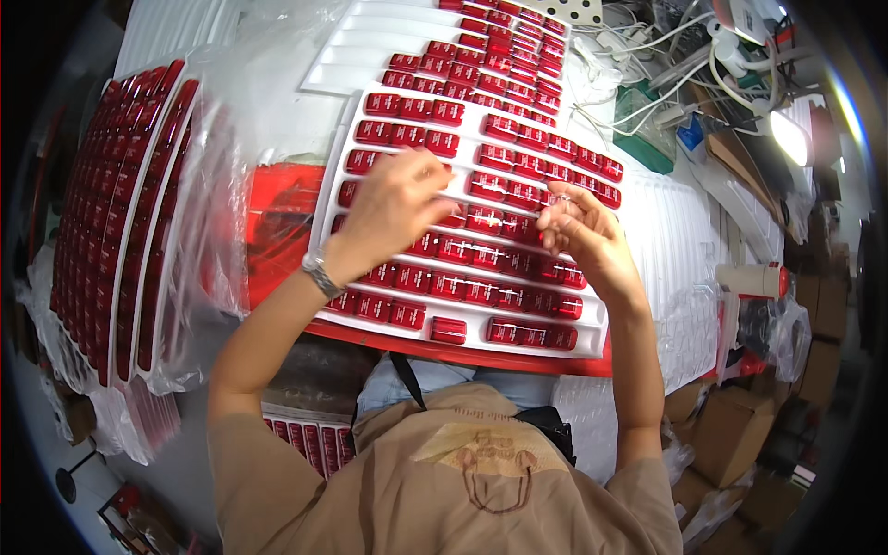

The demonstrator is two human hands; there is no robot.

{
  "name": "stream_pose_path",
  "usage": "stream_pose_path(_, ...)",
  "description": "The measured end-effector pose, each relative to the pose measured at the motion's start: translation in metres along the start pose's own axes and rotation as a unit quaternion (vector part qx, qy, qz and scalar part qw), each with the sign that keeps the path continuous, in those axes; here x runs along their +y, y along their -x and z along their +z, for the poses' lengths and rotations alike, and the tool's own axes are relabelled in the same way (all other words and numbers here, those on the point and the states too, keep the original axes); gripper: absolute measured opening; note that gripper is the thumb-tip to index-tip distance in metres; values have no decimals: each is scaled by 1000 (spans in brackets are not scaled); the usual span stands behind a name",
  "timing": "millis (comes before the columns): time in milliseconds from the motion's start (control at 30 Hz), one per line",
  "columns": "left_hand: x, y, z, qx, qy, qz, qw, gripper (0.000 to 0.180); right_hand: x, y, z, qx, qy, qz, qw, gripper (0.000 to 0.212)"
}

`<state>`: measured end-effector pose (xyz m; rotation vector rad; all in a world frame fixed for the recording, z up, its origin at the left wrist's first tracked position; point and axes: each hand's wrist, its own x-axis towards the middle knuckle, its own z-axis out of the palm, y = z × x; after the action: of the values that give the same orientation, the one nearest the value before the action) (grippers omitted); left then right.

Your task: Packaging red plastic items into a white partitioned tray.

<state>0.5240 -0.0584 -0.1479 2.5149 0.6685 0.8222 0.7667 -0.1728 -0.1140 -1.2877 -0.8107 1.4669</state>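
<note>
Left hand (393, 208): grip half closed, fingers curled downward over the middle rows of the white moulded plastic tray (462, 324); fingertips touch or nearly touch the small glossy red rectangular pieces (481, 217) seated there. Whether a piece is pinched between them cannot be told, as the back of the hand hides the fingertips. Silver metal wristwatch (319, 273) on this wrist.

Right hand (583, 231): grip drawn together, thumb and forefinger meeting near the tray's right-hand rows, apparently pinching something small; the item itself is too small to identify.

Tray: lies directly before the person, tilted in view, its pockets filled in rows with the red pieces, one pocket in the nearest row standing apart from its neighbours. It rests on a red flat board (277, 231) on the surface.

Beyond it: a second white tray of the same kind (481, 51), partly filled, with bare pockets at its left.

Left: stacked filled trays in clear plastic bags (129, 213), standing on edge.

Right: ribbed white empty trays (680, 240); a white cylindrical tool with red end (754, 277); tangled white cables (647, 55); a lit lamp (786, 134); brown cardboard boxes (731, 435) lower down.

Near edge: the person's beige printed shirt (462, 472).
</note>
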Motion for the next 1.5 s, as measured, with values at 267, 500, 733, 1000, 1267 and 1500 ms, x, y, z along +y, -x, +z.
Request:
stream_pose_path(267, 7, -17, -12, -63, 250, -115, 959, 26, -11, 4, 36, 80, 85, -84, 990, 12)
stream_pose_path(500, 46, -5, 7, -48, 387, -142, 910, 26, -14, 16, 63, 76, 554, -91, 824, 51)
stream_pose_path(733, -11, -24, -1, -8, -56, -29, 998, 25, 6, 119, -125, 355, 723, 19, 592, 41)
stream_pose_path(1000, -21, -13, -14, -31, -5, -63, 998, 31, 25, 144, -182, 246, 687, -71, 680, 39)
stream_pose_path(1267, -23, 4, -32, -84, -49, 29, 995, 16, -7, 69, -128, 338, 156, -164, 913, 13)
stream_pose_path(1500, 14, 19, -27, 15, 148, -132, 980, 29, -3, -12, 70, 84, 22, -116, 989, 18)
